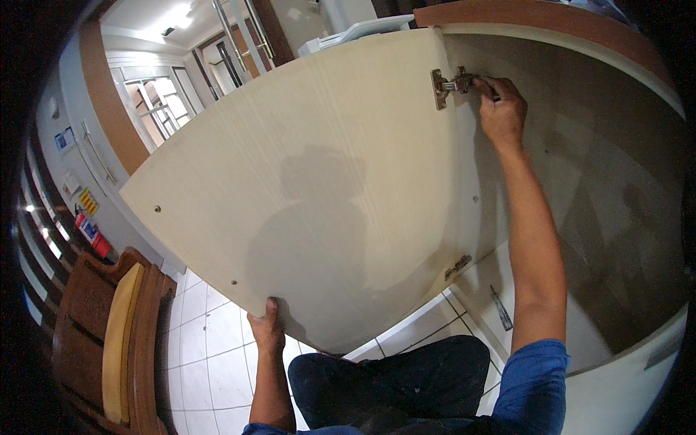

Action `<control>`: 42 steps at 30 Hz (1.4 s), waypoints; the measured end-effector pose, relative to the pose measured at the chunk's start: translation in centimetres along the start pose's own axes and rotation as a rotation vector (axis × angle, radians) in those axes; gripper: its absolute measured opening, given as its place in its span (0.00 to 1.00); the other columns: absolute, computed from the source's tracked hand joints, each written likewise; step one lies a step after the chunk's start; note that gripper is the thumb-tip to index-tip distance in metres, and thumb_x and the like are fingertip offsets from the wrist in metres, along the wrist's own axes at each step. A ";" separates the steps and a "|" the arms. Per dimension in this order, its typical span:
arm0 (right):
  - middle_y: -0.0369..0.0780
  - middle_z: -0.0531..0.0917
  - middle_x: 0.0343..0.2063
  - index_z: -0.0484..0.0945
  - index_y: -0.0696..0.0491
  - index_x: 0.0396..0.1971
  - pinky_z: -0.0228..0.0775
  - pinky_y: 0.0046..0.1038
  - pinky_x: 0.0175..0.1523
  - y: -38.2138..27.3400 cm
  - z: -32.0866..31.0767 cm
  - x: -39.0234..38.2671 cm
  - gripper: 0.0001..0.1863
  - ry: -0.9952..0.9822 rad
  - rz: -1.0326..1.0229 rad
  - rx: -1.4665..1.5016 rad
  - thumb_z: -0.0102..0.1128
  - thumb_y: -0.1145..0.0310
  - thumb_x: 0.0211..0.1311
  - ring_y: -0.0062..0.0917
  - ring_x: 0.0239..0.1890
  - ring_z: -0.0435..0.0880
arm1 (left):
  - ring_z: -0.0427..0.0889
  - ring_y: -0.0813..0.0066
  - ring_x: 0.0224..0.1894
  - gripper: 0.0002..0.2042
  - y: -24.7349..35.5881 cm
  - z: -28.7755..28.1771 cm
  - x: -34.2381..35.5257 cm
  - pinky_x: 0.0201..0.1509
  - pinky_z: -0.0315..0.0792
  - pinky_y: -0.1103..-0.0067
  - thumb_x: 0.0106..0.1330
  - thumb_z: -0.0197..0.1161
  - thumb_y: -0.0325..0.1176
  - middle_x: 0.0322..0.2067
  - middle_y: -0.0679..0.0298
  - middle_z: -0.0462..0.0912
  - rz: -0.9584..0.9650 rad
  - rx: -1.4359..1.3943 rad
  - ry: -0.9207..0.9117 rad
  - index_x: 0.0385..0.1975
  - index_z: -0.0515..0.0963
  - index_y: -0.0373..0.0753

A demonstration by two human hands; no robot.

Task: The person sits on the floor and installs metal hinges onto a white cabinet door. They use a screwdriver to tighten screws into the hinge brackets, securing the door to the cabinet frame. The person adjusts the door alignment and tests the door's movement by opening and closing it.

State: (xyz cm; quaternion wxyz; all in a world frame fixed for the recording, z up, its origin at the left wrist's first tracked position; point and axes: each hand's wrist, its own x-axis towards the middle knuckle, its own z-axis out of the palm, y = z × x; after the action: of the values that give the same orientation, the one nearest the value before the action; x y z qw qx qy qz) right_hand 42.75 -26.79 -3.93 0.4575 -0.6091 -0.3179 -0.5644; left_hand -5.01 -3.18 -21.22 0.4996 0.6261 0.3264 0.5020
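Observation:
A pale cabinet door (377,181) stands swung open in front of me. My left hand (269,328) grips its lower edge, thumb on the inner face and fingers out of sight behind. At the upper corner, a metal hinge (440,88) joins the door to the cabinet side. My right hand (503,109) is closed in a pinch at the cabinet end of this hinge; any small part between the fingertips is hidden. Another hinge (457,267) sits at the door's lower corner. On the cabinet floor lies a screwdriver (501,308), below my right forearm.
The cabinet interior (616,181) opens at the right under a brown-edged top (536,27). A wooden bench (109,341) with a yellow cushion stands at the left, near a red fire extinguisher (94,235). White floor tiles (210,341) lie below the door.

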 end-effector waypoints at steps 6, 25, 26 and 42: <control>0.42 0.83 0.31 0.80 0.56 0.35 0.71 0.28 0.39 -0.1 0.5 -0.1 0.09 0.055 0.031 0.075 0.60 0.67 0.60 0.30 0.33 0.81 | 0.72 0.74 0.28 0.25 -1.0 -0.2 0.3 0.30 0.69 0.75 0.60 0.62 0.49 0.29 0.64 0.73 0.074 0.045 -0.006 0.43 0.68 0.33; 0.44 0.83 0.35 0.81 0.57 0.35 0.73 0.30 0.42 -0.9 0.5 -0.9 0.08 0.070 0.035 0.048 0.61 0.70 0.58 0.33 0.36 0.83 | 0.73 0.68 0.37 0.36 -0.3 -0.3 0.3 0.41 0.68 0.72 0.51 0.68 0.56 0.35 0.59 0.73 0.022 -0.011 -0.051 0.47 0.66 0.29; 0.44 0.83 0.35 0.81 0.57 0.35 0.73 0.29 0.42 -1.0 0.3 -0.8 0.08 0.052 0.056 0.068 0.62 0.70 0.57 0.31 0.36 0.83 | 0.73 0.67 0.41 0.37 0.0 -0.2 0.1 0.47 0.68 0.71 0.50 0.70 0.54 0.38 0.58 0.74 -0.013 -0.039 -0.050 0.48 0.65 0.27; 0.44 0.83 0.31 0.81 0.57 0.35 0.72 0.29 0.39 0.2 -0.9 1.0 0.10 -0.108 0.023 -0.001 0.60 0.66 0.60 0.32 0.32 0.82 | 0.74 0.67 0.36 0.40 -1.2 -0.8 0.5 0.38 0.71 0.70 0.52 0.66 0.60 0.37 0.58 0.73 0.067 0.034 -0.061 0.52 0.63 0.30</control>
State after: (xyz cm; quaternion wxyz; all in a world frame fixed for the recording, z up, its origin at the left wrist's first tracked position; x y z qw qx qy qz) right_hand 42.74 -27.78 -3.04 0.4459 -0.6426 -0.3347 -0.5255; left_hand -5.51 -2.17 -22.20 0.4816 0.6601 0.2982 0.4934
